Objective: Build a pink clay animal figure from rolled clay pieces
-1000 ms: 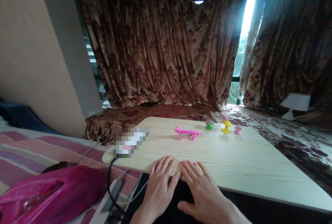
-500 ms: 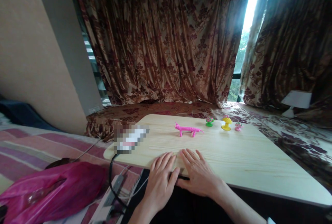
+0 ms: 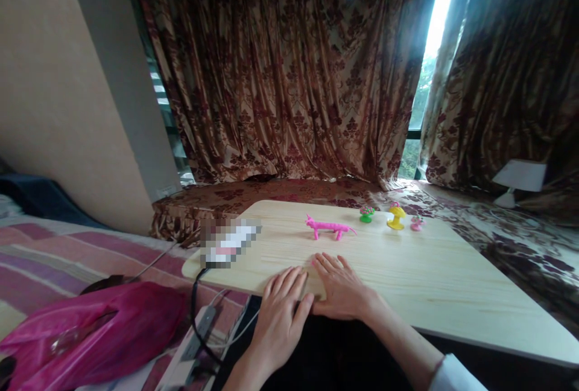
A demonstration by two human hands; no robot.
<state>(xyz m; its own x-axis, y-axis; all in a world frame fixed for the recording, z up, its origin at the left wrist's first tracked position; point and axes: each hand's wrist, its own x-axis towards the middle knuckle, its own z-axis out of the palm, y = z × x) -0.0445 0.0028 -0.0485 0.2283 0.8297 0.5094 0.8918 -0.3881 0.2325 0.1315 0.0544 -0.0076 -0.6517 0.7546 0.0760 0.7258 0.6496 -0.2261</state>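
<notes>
My left hand (image 3: 281, 312) lies flat over the front edge of the pale wooden table (image 3: 407, 270), fingers stretched out and holding nothing visible. To its right, my right hand (image 3: 341, 288) rests palm down on the tabletop with its fingers extended. A tiny pink spot shows at its fingertips; I cannot make out what it is. Just beyond the hands stands a pink four-legged animal figure (image 3: 328, 227) with a thin tail, facing left. Farther back are a green mushroom-like figure (image 3: 367, 215) with a dotted cap, a yellow mushroom-like figure (image 3: 396, 218) and a small pink figure (image 3: 417, 222).
A blurred-out flat object (image 3: 230, 245) with a black cable occupies the table's left end. A magenta plastic bag (image 3: 104, 330) lies on the striped bed cover (image 3: 54, 258), near a power strip (image 3: 199, 330). A white lamp (image 3: 518, 178) stands back right, before patterned curtains (image 3: 280, 89).
My right hand has slid slightly forward onto the table, and more of its sleeve shows. The left hand and the figures stay put.
</notes>
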